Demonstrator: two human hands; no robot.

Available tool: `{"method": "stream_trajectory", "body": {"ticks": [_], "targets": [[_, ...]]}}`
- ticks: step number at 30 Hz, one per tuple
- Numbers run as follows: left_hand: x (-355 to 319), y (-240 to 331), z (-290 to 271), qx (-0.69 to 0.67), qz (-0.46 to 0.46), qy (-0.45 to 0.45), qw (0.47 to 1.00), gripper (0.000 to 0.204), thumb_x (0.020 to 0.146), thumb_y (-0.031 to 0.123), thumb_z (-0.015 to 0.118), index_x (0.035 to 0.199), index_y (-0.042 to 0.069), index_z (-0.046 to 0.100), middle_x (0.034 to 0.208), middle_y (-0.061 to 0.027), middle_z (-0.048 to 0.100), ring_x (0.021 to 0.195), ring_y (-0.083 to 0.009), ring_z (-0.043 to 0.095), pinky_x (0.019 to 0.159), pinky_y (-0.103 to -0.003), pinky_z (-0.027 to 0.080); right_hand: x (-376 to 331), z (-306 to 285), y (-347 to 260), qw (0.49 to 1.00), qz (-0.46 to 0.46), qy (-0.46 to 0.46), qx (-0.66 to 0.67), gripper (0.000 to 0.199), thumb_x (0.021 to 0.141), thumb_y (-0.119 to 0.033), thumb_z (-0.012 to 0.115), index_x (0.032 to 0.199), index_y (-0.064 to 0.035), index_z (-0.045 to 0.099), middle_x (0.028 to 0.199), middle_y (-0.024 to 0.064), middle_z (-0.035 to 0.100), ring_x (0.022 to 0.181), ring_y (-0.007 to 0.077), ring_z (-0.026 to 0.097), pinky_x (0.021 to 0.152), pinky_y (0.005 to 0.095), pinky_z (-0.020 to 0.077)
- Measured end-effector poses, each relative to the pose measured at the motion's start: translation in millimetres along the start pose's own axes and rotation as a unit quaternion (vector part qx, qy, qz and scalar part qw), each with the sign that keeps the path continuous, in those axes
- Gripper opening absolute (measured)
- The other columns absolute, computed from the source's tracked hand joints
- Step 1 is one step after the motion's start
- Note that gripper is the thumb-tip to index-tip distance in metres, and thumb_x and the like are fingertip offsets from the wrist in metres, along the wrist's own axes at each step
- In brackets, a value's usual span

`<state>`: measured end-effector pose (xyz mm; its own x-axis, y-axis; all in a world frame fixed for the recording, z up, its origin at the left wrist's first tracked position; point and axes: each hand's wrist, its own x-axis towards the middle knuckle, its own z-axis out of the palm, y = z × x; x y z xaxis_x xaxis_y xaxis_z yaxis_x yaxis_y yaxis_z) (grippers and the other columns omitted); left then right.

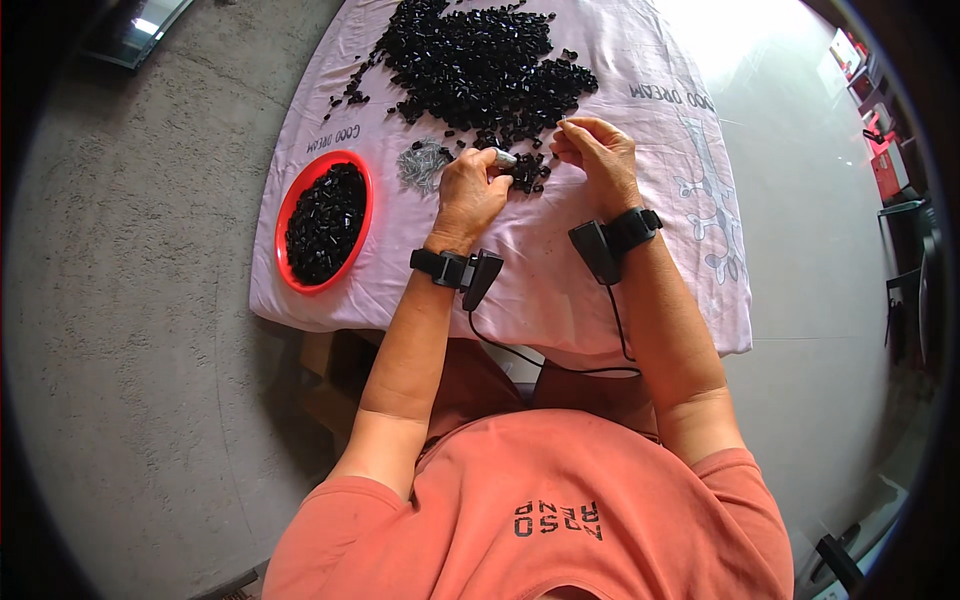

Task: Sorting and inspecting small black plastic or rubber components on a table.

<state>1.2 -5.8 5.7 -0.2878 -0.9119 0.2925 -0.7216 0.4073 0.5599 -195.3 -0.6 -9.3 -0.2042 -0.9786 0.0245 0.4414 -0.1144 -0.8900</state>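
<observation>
My left hand [472, 195] is bent over the cloth with thumb and fingers pinched together; a greyish wrap or cover [505, 159] shows at a fingertip. What it holds, if anything, is too small to make out. To its right, my right hand [604, 163] is raised with thumb and forefinger closed, and anything between them is likewise too small to name. A small cluster of black plastic pieces [528, 175] lies between the hands. Beyond spreads a large heap of similar black pieces [470, 65]. Beside my left hand rests a pile of thin silvery metal pins [424, 166].
A red round basin [368, 215] filled with black pieces stands at the table's left side. A pink printed cloth [400, 305] covers the table. Both wrists wear strapped black devices, joined by a cable [540, 362] hanging near the front edge. Red items [886, 170] stand far right.
</observation>
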Motion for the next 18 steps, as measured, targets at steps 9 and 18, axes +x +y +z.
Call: {"method": "stream_trajectory", "body": {"ticks": [9,18], "targets": [[1.0,5.9,3.4,0.053,0.039,0.016,0.998,0.016,0.074,0.011,0.072,0.089,0.006,0.069,0.082,-0.0098,0.065,0.072,-0.0259,0.065,0.069,-0.037,0.053,-3.7,2.7,1.2,0.999,0.003,-0.032,-0.031,0.014,0.093,-0.013,0.065,0.098,-0.0006,0.069,0.087,0.0085,0.071,0.075,0.0146,0.070,0.068,0.0255,0.0568],[-4.8,-4.2,4.9,0.002,0.053,0.054,0.997,0.009,0.082,0.004,0.064,0.090,0.003,0.066,0.084,-0.0131,0.065,0.076,-0.0306,0.065,0.071,-0.039,0.052,-8.9,10.6,4.4,0.995,0.021,-0.075,-0.069,0.016,0.093,-0.015,0.066,0.100,-0.0010,0.070,0.088,0.0072,0.071,0.074,0.0133,0.069,0.069,0.0255,0.0562]]}}
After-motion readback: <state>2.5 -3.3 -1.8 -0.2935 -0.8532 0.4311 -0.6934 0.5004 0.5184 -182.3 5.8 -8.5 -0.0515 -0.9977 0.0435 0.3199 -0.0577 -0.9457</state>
